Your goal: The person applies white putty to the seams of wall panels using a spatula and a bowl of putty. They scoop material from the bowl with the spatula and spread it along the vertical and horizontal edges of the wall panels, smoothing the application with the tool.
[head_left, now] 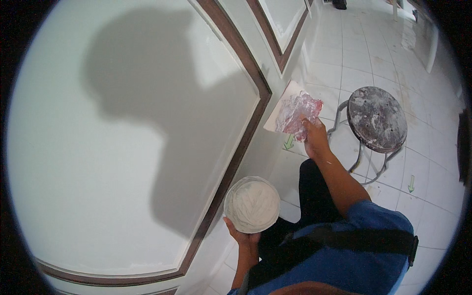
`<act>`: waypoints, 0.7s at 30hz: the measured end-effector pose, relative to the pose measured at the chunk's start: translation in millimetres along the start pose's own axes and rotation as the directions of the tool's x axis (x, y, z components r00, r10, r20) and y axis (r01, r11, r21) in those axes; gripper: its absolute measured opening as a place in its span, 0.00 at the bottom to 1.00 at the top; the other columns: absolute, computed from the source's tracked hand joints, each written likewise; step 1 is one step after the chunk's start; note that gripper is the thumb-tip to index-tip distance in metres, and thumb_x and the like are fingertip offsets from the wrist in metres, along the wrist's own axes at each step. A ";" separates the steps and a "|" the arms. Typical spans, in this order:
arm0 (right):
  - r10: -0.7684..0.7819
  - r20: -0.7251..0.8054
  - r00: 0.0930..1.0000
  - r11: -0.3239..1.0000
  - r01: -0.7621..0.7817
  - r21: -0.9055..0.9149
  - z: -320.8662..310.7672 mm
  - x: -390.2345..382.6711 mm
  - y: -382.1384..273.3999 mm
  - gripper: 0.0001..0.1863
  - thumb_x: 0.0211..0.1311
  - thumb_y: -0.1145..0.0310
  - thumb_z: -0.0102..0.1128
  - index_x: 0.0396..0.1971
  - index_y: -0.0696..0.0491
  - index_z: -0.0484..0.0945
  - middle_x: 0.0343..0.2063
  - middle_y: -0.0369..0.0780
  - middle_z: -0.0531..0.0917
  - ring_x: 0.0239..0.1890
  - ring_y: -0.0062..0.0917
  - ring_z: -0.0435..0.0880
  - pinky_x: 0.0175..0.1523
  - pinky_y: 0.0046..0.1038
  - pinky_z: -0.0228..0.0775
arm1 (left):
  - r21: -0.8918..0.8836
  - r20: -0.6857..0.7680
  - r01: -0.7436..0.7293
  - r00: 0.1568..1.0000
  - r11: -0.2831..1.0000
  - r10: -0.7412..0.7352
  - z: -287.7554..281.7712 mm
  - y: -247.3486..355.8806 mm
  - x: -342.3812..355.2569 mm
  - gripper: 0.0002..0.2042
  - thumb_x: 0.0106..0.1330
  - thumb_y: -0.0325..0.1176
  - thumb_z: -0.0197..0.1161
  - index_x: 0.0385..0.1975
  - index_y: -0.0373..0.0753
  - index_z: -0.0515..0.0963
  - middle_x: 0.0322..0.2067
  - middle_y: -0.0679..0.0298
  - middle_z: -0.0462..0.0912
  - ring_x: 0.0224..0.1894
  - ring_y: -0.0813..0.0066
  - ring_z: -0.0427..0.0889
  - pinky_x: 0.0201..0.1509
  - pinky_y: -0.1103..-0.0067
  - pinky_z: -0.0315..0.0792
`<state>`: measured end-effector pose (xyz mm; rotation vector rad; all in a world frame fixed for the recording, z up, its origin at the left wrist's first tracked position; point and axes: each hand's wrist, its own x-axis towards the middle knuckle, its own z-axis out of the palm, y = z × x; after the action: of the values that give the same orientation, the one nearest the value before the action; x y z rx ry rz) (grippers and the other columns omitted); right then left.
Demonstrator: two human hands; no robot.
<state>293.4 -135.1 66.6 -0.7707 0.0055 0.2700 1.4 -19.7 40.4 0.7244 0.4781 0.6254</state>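
Observation:
My left hand (241, 236) is closed around the lower side of a round tub (252, 228). Pale, cream-coloured paste (253, 204) with smear marks fills the tub's inside. Further forward and to the right, my right hand (314, 135) grips a flat spreader (298, 109), whose reddish part is smeared with white paste and whose blade is pale. The spreader is held out in front of me, close to the wall's base and apart from the tub. Beside my left hand stands a white wall panel (88, 196) framed by brown moulding (246, 137).
To my right stands a round stool (377, 119) with a dark, white-spattered seat and metal legs. White tiles (356, 61) cover the floor, with green arrow marks (411, 184) on them. Another brown-edged panel (282, 22) continues along the wall ahead. My shadow falls on the nearest panel.

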 end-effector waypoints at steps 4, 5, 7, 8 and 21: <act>-0.015 0.086 0.996 0.999 0.012 0.043 -6.6 -3.4 -4.0 0.16 0.67 0.71 0.56 0.52 0.59 0.71 0.42 0.37 0.80 0.39 0.22 0.80 0.42 0.26 0.74 | -0.012 0.026 0.023 0.999 1.000 -0.022 13.1 4.3 3.0 0.41 0.64 0.67 0.42 0.68 0.40 0.55 0.66 0.52 0.60 0.65 0.51 0.65 0.66 0.56 0.64; -0.016 0.083 0.996 0.999 0.012 0.044 -10.5 -4.0 -5.7 0.16 0.67 0.71 0.56 0.52 0.59 0.71 0.42 0.37 0.80 0.39 0.22 0.80 0.42 0.26 0.74 | -0.044 0.028 0.030 0.999 0.999 -0.028 16.7 4.7 3.3 0.40 0.65 0.66 0.42 0.68 0.40 0.55 0.65 0.51 0.61 0.65 0.51 0.64 0.67 0.56 0.63; -0.054 0.147 0.988 0.997 0.062 -0.050 -15.0 -6.7 -10.5 0.16 0.67 0.72 0.56 0.52 0.59 0.71 0.44 0.38 0.80 0.42 0.21 0.80 0.49 0.26 0.73 | -0.071 0.022 0.038 0.999 0.997 -0.036 24.6 7.0 2.7 0.39 0.66 0.65 0.41 0.68 0.40 0.55 0.65 0.50 0.62 0.66 0.51 0.64 0.68 0.56 0.62; -0.051 0.144 0.988 0.997 0.058 -0.048 -14.1 -8.0 -11.4 0.16 0.67 0.72 0.56 0.52 0.59 0.71 0.44 0.38 0.80 0.42 0.21 0.80 0.49 0.26 0.73 | -0.060 0.039 0.036 0.999 0.998 -0.033 28.8 8.4 2.7 0.39 0.66 0.65 0.42 0.68 0.40 0.55 0.65 0.51 0.62 0.66 0.51 0.64 0.68 0.56 0.61; -0.183 0.165 0.969 0.930 0.225 -0.290 -14.5 -34.5 -68.8 0.18 0.65 0.71 0.60 0.52 0.60 0.72 0.40 0.38 0.81 0.40 0.19 0.80 0.47 0.23 0.74 | 0.007 0.160 0.001 0.987 1.000 -0.002 53.4 8.7 29.4 0.37 0.68 0.61 0.45 0.67 0.37 0.54 0.65 0.51 0.62 0.65 0.53 0.64 0.67 0.60 0.63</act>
<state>278.2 -200.4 107.0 -1.0534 -0.2504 0.1241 51.4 -19.3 76.3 0.7744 0.3323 0.5593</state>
